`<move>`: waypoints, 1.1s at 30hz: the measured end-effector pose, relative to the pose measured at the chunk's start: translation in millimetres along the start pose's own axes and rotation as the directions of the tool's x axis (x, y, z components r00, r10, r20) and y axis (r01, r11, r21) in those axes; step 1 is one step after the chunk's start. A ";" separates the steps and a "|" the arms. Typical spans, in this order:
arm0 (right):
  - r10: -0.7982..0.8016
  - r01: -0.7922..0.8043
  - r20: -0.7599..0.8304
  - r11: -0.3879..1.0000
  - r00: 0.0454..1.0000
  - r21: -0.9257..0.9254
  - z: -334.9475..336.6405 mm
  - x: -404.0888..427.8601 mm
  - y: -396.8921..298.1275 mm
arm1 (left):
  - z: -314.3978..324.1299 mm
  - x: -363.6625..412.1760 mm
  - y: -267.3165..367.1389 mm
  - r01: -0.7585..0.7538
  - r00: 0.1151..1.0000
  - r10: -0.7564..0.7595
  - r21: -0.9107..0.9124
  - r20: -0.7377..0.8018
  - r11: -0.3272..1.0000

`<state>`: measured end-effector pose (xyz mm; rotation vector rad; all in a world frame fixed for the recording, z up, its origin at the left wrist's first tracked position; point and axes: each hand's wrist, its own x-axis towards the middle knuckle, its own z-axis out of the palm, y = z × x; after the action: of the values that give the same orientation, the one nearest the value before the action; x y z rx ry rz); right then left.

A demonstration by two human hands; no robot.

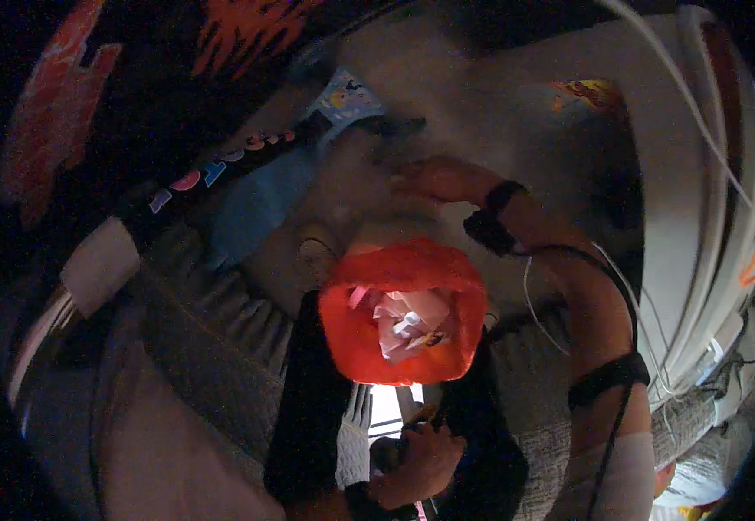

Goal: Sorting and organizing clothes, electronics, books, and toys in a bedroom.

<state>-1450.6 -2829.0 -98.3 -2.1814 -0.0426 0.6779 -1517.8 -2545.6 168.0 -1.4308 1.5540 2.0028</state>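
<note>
A red bin [403,267] stands between my dark-clothed knees, lit from within. Crumpled pale paper [413,319] and a small brown-yellow scrap lie inside it. Close to my body, just below the bin, my left hand [420,465] has its fingers curled around a small brownish-yellow item [424,415], too dim to identify. My right hand [433,181] reaches past the far side of the bin, low over the dim floor. Its fingers are blurred, and whether they hold anything is unclear. Black straps and a dark module sit around my right wrist.
To the left lie a light blue cloth or bag [263,202] and a black strip with coloured letters [208,172]. White furniture panels [677,215] rise at right, with a thin pale cable [683,78] across them. A yellow-red packet [586,94] lies far right.
</note>
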 end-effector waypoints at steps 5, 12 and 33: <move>0.224 -0.199 -0.069 0.944 0.972 0.262 19.5 11.2 18.2 | 10.0 -1.7 4.7 0.038 0.989 -0.033 0.028 -0.147 0.999; 0.240 0.010 -0.679 0.939 0.694 0.343 43.2 -67.5 52.0 | 7.5 9.2 25.5 -0.072 0.987 0.078 0.051 -0.140 0.996; 0.421 -0.279 -0.661 0.907 0.621 0.315 105.4 -73.0 18.2 | 17.3 -9.3 3.7 -0.019 0.998 0.028 0.150 -0.062 0.989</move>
<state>-1567.3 -2784.3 -132.1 -2.1413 0.8600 -0.0337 -1525.1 -2529.2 176.9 -1.4376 1.7149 1.8265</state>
